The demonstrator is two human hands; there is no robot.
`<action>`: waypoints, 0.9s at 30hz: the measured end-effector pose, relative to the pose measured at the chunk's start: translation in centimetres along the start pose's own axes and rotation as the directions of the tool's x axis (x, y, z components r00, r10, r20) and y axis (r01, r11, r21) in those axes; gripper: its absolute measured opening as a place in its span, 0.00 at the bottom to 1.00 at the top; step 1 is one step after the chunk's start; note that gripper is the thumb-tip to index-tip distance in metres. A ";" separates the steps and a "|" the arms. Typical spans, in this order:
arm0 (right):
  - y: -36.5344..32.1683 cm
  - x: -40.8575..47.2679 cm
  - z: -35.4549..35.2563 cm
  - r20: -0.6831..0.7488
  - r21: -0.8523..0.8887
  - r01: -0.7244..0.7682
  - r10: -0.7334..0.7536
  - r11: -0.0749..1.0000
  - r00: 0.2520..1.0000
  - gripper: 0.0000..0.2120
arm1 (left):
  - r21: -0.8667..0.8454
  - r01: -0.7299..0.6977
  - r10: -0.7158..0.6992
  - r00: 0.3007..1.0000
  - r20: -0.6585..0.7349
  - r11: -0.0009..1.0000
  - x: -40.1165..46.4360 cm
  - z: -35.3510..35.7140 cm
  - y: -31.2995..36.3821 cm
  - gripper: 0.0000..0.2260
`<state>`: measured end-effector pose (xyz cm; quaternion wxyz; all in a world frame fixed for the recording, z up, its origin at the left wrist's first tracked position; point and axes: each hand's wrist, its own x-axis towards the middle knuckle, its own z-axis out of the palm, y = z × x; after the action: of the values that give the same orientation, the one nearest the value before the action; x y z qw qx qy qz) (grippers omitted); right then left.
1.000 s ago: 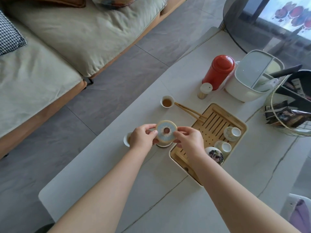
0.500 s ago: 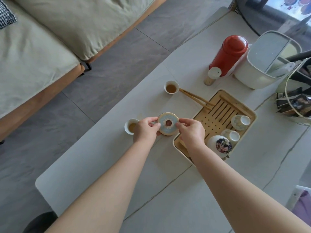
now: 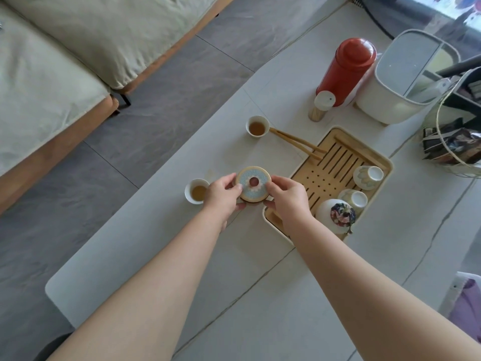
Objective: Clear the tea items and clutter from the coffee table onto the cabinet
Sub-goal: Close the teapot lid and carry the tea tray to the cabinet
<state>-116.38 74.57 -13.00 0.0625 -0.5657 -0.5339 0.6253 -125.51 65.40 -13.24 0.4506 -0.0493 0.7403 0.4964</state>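
Both hands meet at one object. The left hand (image 3: pixel 223 194) and the right hand (image 3: pixel 285 194) each pinch the rim of a round blue patterned disc (image 3: pixel 253 183) with a hole in its middle, thumb and fingers curled onto opposite edges. The disc lies between them with its face tilted up toward the camera; whether it rests on something beneath cannot be told. Being round, it has no long axis, and neither hand is nearer; it sits at the near left corner of the wooden tea tray (image 3: pixel 335 162).

Just left of the left hand stands a small cup of tea (image 3: pixel 196 191), almost touching the knuckles, so I judge a careless sideways move could knock it. A second cup of tea (image 3: pixel 257 126) stands farther off, with wooden tongs (image 3: pixel 295 141) beside it reaching onto the tray. On the tray's right side are two empty cups and a white teapot (image 3: pixel 333 214). Farther still stands a red canister (image 3: pixel 346 71) on the coffee table (image 3: pixel 161 243). The cabinet is not in view.
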 end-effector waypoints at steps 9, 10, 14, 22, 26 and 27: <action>-1.9 -2.0 -3.3 -0.022 0.042 0.038 -0.037 0.998 0.999 0.11 | 0.003 -0.081 0.081 0.997 0.009 0.997 -3.0 1.3 2.5 0.17; -2.4 -2.2 -3.9 -0.032 0.008 0.047 -0.046 0.999 0.998 0.13 | 0.006 -0.089 0.089 0.996 0.017 0.996 -3.5 1.6 3.0 0.17; -4.2 -3.0 -7.0 -0.048 -0.073 0.067 -0.070 0.995 0.996 0.13 | 0.031 -0.094 0.092 0.994 0.054 0.995 -5.4 3.3 4.5 0.17; -3.7 -2.2 -11.6 0.020 -0.269 0.066 -0.063 0.961 0.998 0.11 | 0.106 -0.102 0.093 0.992 0.087 0.989 -6.1 7.2 3.7 0.18; -2.5 -1.5 -11.8 0.042 -0.334 0.062 -0.051 0.940 0.998 0.11 | 0.142 -0.087 0.076 0.994 0.078 0.986 -5.7 7.8 2.3 0.18; -2.2 -1.4 -11.8 0.045 -0.342 0.065 -0.052 0.937 0.998 0.12 | 0.151 -0.083 0.072 0.995 0.076 0.985 -5.6 7.8 2.0 0.18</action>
<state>-107.89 81.62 -8.00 -0.0279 -0.5408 -0.6523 0.5303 -118.39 70.40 -8.69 0.4590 0.0319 0.7615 0.4565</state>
